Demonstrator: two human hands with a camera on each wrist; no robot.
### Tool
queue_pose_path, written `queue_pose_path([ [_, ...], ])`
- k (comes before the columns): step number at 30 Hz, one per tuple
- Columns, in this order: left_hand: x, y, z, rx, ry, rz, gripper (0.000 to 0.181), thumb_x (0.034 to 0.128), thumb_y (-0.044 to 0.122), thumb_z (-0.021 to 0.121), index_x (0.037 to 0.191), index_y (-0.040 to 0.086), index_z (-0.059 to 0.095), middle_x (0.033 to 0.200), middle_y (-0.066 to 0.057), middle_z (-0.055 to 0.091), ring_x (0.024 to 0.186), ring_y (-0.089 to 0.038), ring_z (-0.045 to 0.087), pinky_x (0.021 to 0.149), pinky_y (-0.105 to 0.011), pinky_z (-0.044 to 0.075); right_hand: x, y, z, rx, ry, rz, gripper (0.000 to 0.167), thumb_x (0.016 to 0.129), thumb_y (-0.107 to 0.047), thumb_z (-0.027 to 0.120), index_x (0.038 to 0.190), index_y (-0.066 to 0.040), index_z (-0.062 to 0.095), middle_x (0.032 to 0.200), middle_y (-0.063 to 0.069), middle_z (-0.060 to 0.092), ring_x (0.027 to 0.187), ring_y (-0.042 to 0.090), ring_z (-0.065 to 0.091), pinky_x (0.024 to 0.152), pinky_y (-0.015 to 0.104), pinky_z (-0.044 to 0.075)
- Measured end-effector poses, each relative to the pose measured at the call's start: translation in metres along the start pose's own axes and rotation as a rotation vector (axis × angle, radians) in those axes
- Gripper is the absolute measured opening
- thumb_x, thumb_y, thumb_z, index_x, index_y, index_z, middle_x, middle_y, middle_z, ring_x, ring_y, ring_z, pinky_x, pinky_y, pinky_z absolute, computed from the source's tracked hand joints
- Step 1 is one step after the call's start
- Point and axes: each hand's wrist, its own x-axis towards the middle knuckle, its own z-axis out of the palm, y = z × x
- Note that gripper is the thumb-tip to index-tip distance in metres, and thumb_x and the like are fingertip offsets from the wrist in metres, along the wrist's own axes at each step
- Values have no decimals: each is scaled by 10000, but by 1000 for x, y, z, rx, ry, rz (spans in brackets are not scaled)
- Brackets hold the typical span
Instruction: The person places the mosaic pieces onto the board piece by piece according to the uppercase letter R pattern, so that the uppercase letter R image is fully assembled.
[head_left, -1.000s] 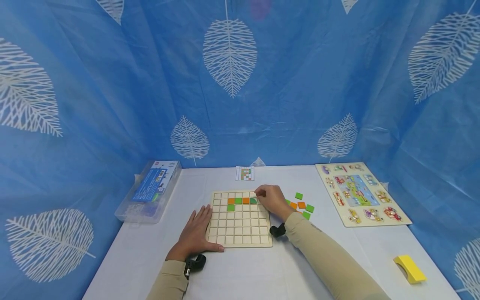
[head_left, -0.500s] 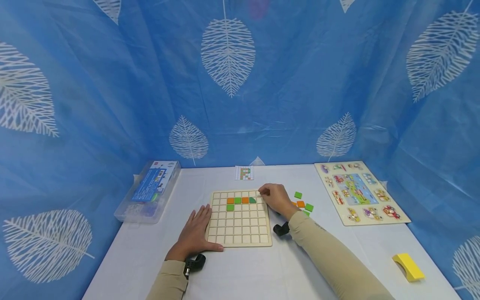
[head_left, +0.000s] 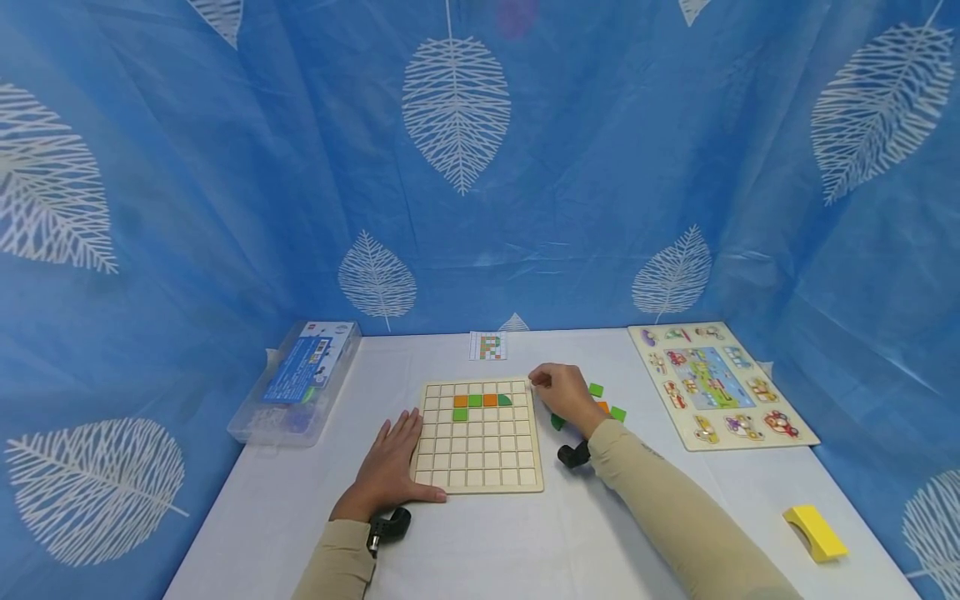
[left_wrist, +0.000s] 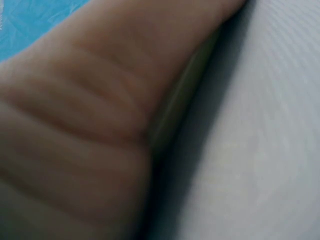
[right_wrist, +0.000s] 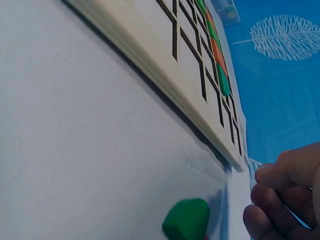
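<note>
A wooden grid board [head_left: 480, 454] lies on the table with a row of orange and green square tiles, a dark green quarter-round tile [head_left: 505, 400] at the row's right end and one green tile [head_left: 461, 414] below the row. My left hand [head_left: 386, 467] rests along the board's left edge, fingers straight, thumb at the front corner. In the left wrist view it is blurred. Off the board's upper right corner is my right hand [head_left: 562, 392], fingers loosely curled; the right wrist view shows nothing in them. A dark green piece [right_wrist: 187, 219] lies below that hand.
Loose green tiles [head_left: 618, 413] and orange tiles lie right of the board, partly behind my right hand. A pattern card [head_left: 488, 346] lies behind the board. A clear plastic case [head_left: 296, 387] stands left, a picture puzzle [head_left: 723, 387] right. A yellow arch block [head_left: 816, 533] sits front right.
My right hand has moved right, away from the dark green quarter-round tile and off the board; that tile stays in its cell. My left hand has stayed in place.
</note>
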Motion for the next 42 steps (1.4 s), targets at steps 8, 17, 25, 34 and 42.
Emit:
queue_pose_path([
  [8, 0, 1, -1, 4, -1, 3, 1498, 593, 870, 800, 1644, -47, 254, 1707, -184, 235, 1578, -341, 165, 1269, -530, 88, 2, 10, -14, -24, 2, 9, 179, 966, 14, 726, 1137, -4, 771, 1003, 53, 737, 942, 252, 690, 839, 426, 595],
  [17, -1, 3, -4, -1, 4, -1, 1488, 594, 853, 815, 1639, -51, 265, 1703, -189, 243, 1576, -347, 171, 1269, -533, 95, 2, 18, -29, -29, -67, 61, 216, 996, -49, 716, 1206, -17, 754, 1110, 82, 725, 1053, 286, 667, 940, 467, 574],
  [25, 0, 2, -2, 0, 0, -7, 1490, 588, 853, 815, 1643, -43, 262, 1706, -180, 242, 1579, -342, 163, 1269, -529, 89, -4, 27, -44, -31, -116, 117, 265, 1021, -90, 698, 1274, -17, 727, 1229, 130, 701, 1190, 343, 621, 1033, 521, 526],
  [34, 1, -1, -1, 7, -2, -4, 1495, 593, 874, 797, 1647, -36, 256, 1709, -177, 234, 1579, -340, 165, 1270, -527, 87, -9, 46, -63, -56, -119, 120, 289, 1019, -88, 698, 1296, -6, 712, 1270, 175, 685, 1200, 382, 614, 1060, 558, 499],
  [42, 0, 1, -2, 3, -2, -4, 1488, 595, 864, 805, 1645, -40, 260, 1707, -182, 237, 1577, -346, 170, 1267, -537, 101, -11, 63, -74, -105, -123, 91, 277, 996, 6, 700, 1272, 4, 722, 1238, 168, 698, 1184, 392, 614, 1044, 576, 502],
])
